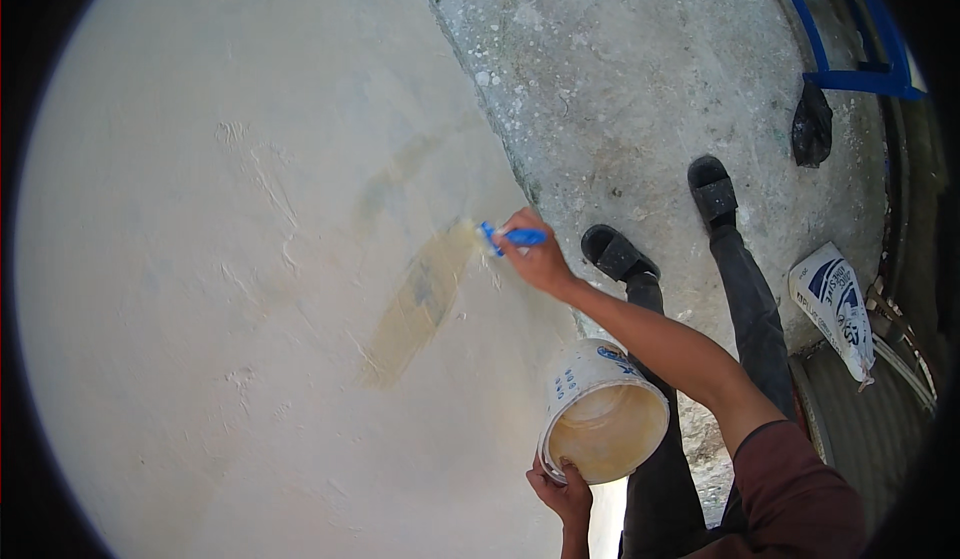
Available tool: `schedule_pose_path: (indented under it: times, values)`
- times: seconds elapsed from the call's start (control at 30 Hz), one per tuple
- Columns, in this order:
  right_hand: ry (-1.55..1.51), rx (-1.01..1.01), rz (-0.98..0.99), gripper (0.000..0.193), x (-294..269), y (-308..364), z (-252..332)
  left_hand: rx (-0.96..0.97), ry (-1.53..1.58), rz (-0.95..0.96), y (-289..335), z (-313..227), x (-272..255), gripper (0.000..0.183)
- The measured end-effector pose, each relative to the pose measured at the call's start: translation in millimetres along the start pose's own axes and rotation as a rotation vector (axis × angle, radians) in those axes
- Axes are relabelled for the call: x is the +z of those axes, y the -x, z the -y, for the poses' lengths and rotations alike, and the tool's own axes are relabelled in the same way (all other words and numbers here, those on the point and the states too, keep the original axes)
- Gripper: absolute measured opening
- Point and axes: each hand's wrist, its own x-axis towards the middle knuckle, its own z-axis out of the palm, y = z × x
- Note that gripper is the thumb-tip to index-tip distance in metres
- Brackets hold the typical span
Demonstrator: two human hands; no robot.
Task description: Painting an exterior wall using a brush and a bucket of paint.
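1. Two hands are busy: the right hand (540, 259) is closed around a blue-handled paintbrush (505, 237), whose bristles press on the pale plastered wall (200, 259).
2. A wet tan streak (420, 299) runs down and left from the brush.
3. The left hand (562, 491) grips the rim of a white paint bucket (600, 414), tilted, with beige paint inside.
4. Black sandals (665, 224) stand on the concrete floor (620, 89); a printed sack (835, 309) and blue frame (850, 29) lie well apart.
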Motion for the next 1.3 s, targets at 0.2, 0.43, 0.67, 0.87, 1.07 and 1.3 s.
schedule_pose_path:
  times: [0.2,0.43,0.67,0.87,1.07,1.3]
  values:
    - [-0.154,-0.064,0.188,0.013,15.8,22.1,106.7,0.019,0.017,-0.005,-6.1,6.9,-4.7,0.024]
    - [-0.73,-0.022,0.471,0.014,17.8,31.0,194.2,0.015,0.051,0.052,-11.4,6.6,-4.9,0.022]
    - [-0.485,0.03,0.194,0.014,34.0,-4.3,80.4,0.005,0.066,0.113,-20.0,2.9,-11.7,0.025]
    - [-0.108,0.316,0.129,0.015,2.8,-33.7,-11.8,0.057,0.018,0.111,-25.0,-0.4,-8.1,0.025]
    - [-0.093,0.144,-0.007,0.016,30.8,-21.7,32.0,0.052,0.065,0.123,-26.5,3.9,-6.3,0.026]
    - [-0.405,-0.06,0.289,0.023,37.3,25.5,189.2,0.02,0.131,0.144,-25.1,14.9,-9.8,0.022]
